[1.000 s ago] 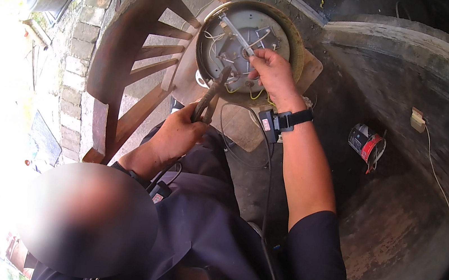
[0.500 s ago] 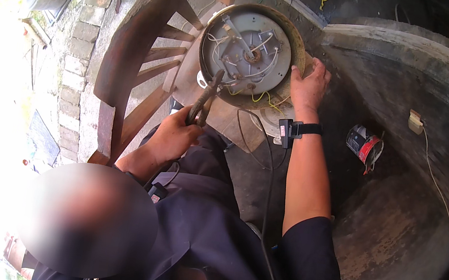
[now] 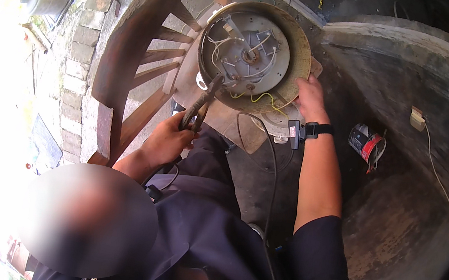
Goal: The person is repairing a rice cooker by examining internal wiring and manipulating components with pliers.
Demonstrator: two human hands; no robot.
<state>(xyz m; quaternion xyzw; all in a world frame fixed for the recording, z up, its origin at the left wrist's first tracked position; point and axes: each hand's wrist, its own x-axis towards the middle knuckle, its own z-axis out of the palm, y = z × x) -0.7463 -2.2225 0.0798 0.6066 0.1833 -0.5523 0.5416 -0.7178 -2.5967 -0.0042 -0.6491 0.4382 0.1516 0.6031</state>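
Observation:
A round, open metal appliance housing with a rusty yellowish wall rests tilted on a wooden chair. Inside it sits a grey metal base plate with several white wires and a central fitting. Yellow-green wire runs along the near side of the rim. My left hand is closed round dark pliers, whose jaws reach the housing's near left rim. Whether the jaws grip anything is too small to tell. My right hand grips the housing's right wall, thumb at the rim, the other fingers partly hidden.
The wooden chair's slatted back stands to the left. A pale round part lies below the housing. On the right are a red and black bucket and a wall socket box with a cable. A black cable hangs before me.
The housing has tipped, showing more of its right inner wall. My right hand has gone from spread fingers beside the rim to gripping it lower down. The pliers have shifted slightly.

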